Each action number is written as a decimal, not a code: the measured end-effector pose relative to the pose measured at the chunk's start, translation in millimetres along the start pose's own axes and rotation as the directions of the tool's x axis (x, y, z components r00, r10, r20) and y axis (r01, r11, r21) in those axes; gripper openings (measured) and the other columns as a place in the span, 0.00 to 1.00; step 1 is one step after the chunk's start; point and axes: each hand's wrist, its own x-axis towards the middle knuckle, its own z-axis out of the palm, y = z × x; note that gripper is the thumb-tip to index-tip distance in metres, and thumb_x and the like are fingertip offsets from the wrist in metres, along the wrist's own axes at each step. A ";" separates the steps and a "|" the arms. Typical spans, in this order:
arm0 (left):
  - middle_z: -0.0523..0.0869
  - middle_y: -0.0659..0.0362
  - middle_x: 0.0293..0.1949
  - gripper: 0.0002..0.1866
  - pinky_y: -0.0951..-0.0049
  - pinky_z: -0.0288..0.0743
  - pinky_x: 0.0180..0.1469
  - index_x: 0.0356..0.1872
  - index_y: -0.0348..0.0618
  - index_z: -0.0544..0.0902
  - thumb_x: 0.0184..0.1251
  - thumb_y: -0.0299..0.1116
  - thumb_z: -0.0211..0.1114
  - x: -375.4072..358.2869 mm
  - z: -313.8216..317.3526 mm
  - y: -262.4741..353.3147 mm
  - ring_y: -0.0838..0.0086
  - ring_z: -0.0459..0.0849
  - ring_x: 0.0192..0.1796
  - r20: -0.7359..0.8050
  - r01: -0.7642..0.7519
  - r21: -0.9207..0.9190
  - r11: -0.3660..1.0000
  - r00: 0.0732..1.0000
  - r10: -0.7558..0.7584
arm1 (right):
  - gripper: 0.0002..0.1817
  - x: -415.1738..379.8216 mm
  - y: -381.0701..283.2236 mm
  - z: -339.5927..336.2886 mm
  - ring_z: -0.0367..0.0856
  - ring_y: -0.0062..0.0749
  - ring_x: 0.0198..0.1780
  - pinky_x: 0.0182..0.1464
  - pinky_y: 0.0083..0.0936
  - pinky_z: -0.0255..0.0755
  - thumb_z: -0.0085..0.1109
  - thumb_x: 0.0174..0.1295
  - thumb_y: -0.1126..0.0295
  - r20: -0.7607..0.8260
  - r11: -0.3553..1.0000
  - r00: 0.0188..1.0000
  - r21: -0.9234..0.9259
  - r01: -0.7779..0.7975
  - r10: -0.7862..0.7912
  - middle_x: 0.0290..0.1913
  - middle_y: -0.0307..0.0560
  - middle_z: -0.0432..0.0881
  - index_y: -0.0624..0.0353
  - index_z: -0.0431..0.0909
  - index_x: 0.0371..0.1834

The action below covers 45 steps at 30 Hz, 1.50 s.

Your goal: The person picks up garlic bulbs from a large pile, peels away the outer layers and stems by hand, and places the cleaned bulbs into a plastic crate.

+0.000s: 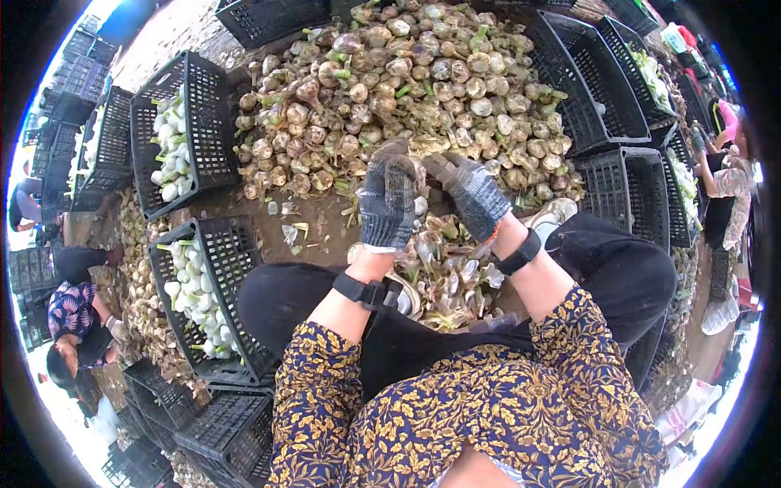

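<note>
My left hand (388, 199), in a dirty grey knit glove, has its fingers curled in at the near edge of a big heap of unpeeled garlic bulbs (382, 89). Close beside it, my right hand (470, 189) wears a matching glove, its fingers bent and pressed together. The fingertips of both hands nearly meet, and whatever they pinch is hidden by the gloves. A pale bulb shows in the gap below them. Between my legs lies a pile of loose garlic skins (455, 272).
Two black crates of peeled white garlic (171, 150) (199, 301) stand at my left. More black crates (622, 191) line the right. A co-worker (77, 317) sits at the left with gloved hands, another person (724, 191) at the far right.
</note>
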 end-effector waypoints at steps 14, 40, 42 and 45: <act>0.74 0.51 0.48 0.18 0.72 0.62 0.56 0.49 0.34 0.70 0.69 0.38 0.44 -1.4 -1.0 -3.7 0.67 0.72 0.51 -0.038 0.055 -0.118 0.992 0.997 -0.060 | 0.15 3.1 4.6 -10.2 0.79 0.41 0.34 0.38 0.29 0.73 0.52 0.56 0.65 0.152 0.774 0.942 -0.538 0.333 -0.300 0.32 0.55 0.80 0.66 0.75 0.38; 0.76 0.56 0.47 0.25 0.63 0.75 0.48 0.55 0.41 0.65 0.63 0.46 0.54 -3.3 5.5 -3.5 0.68 0.76 0.48 0.131 0.357 -0.258 0.898 0.933 -0.334 | 0.11 3.5 7.4 -15.1 0.75 0.26 0.22 0.25 0.23 0.68 0.49 0.57 0.68 0.181 0.439 0.777 -0.739 0.512 -0.602 0.23 0.43 0.76 0.67 0.74 0.29; 0.76 0.57 0.46 0.22 0.66 0.76 0.45 0.54 0.42 0.66 0.65 0.46 0.51 -2.7 2.2 -2.8 0.69 0.77 0.46 0.366 0.645 -0.667 0.373 0.720 -0.590 | 0.11 -3.2 0.4 -10.2 0.76 0.28 0.21 0.25 0.23 0.70 0.50 0.56 0.68 0.026 0.871 0.969 -0.432 0.233 -0.246 0.24 0.45 0.76 0.67 0.73 0.35; 0.78 0.58 0.44 0.20 0.65 0.76 0.43 0.51 0.44 0.70 0.66 0.46 0.47 4.4 1.7 -14.3 0.68 0.79 0.44 0.538 0.732 -0.670 0.124 0.594 -0.597 | 0.19 -8.7 -4.3 -8.5 0.76 0.25 0.21 0.24 0.22 0.72 0.51 0.56 0.69 0.128 0.942 0.991 0.328 -0.073 0.032 0.27 0.44 0.77 0.68 0.65 0.48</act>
